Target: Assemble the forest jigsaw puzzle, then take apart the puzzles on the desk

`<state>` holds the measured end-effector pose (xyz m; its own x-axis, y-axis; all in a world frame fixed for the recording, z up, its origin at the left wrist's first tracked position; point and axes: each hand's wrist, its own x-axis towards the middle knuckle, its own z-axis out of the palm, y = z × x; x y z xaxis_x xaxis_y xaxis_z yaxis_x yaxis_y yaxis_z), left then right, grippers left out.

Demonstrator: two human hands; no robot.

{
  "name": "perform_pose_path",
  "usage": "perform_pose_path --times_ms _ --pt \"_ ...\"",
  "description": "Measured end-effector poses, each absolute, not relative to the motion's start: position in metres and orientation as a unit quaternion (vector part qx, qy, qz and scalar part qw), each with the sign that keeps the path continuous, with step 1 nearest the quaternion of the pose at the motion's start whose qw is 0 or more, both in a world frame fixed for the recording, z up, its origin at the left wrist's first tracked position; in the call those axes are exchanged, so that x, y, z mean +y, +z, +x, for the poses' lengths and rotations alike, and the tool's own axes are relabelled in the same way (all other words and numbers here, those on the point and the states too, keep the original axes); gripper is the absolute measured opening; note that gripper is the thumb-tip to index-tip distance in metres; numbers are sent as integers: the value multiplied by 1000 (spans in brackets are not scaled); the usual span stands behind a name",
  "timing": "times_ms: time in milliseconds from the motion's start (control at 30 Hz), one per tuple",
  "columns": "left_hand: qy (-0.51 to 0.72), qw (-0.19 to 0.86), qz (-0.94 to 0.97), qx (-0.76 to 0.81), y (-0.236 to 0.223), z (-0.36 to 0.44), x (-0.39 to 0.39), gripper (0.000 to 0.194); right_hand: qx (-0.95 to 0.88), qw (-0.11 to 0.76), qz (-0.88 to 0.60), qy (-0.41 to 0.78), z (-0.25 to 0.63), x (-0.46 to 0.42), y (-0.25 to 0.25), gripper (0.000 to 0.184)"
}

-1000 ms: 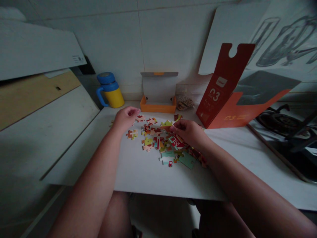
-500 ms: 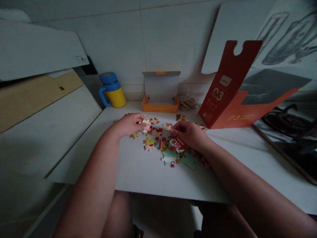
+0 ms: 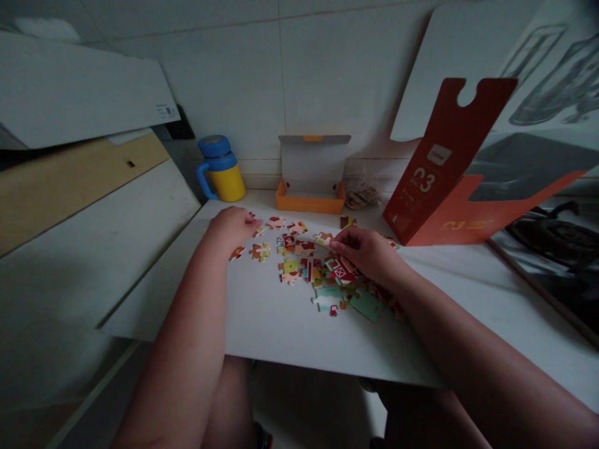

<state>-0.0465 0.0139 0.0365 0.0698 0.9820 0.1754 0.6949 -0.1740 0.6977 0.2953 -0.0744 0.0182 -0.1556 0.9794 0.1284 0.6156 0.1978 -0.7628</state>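
Observation:
My left hand is at the left end of the loose jigsaw pieces, its fingers closed on a puzzle piece that they partly cover. Just below it lie a small red puzzle piece and an orange-and-cream one. My right hand pinches a pale brown-and-cream puzzle piece between thumb and fingers, above the main cluster. Under and beside that hand are a red barn piece, green pieces and several others, overlapping; my wrist hides some of them.
An open orange box stands against the wall, with a clear bag of pieces beside it. A blue-and-yellow mug is at the back left. A large red-orange carton stands right, near a stove burner.
My left hand has moved left, away from the middle pieces, uncovering several of them. My right hand keeps its piece in nearly the same place. The view has shifted slightly.

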Motion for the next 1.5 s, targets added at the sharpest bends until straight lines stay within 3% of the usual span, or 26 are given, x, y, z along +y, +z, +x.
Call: perform_pose_path --times_ms 200,467,1033,1133,1333,1500 --pt "168 322 847 389 43 47 -31 41 -693 367 -557 275 295 -72 15 35" --pt "111 482 788 366 24 76 -39 32 -687 386 -561 253 294 -71 14 35" --pt "208 461 761 406 23 50 -19 35 -698 326 -547 329 305 -71 17 50" --pt "248 407 735 482 25 32 -4 37 -682 330 -552 348 305 -72 20 56" --pt "333 83 616 709 26 -45 35 40 -685 325 -558 338 304 -75 24 57" --pt "350 43 514 782 13 -94 50 39 -694 318 -560 322 302 -79 24 58"
